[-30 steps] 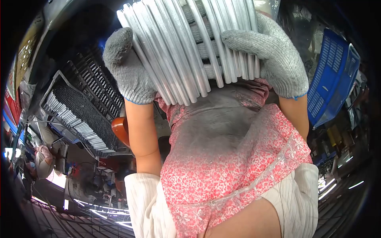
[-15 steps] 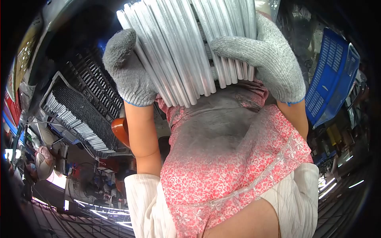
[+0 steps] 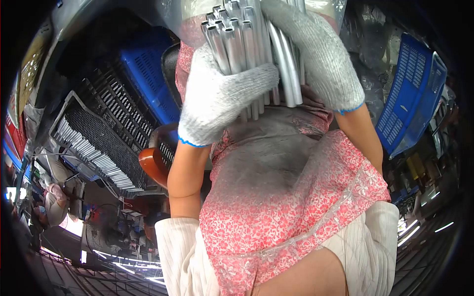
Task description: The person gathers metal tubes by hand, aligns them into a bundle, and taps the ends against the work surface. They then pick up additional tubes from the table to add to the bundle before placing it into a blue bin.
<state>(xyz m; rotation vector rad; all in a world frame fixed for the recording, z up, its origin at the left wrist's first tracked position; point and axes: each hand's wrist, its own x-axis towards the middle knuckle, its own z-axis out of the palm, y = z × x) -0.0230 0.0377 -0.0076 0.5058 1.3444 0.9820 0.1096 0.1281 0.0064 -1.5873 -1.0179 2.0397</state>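
Grey knit gloves cover both hands. My left hand [image 3: 229, 93] is wrapped round a bundle of silvery metal tubes [image 3: 239, 42], its thumb across their front and their open ends fanned upward. To the right, my right hand [image 3: 321, 54] is closed round more metal tubes [image 3: 287, 74], which hang down between the two hands. Both bundles are over my lap, above a pink floral apron [image 3: 256, 222] with a dark grey stain [image 3: 266, 153].
A black crate [image 3: 94, 133] with a row of metal tubes [image 3: 96, 155] lies at the left, near a blue crate [image 3: 150, 81]. Another blue crate [image 3: 407, 93] stands at the right. An orange-brown curved part [image 3: 152, 162] is beside my left arm. Another person [image 3: 55, 202] is far left.
The wide row of tubes has become two narrower bundles. My left hand has moved right and wrapped round one; my right hand has shifted slightly up and left. The blue crate at left now shows.
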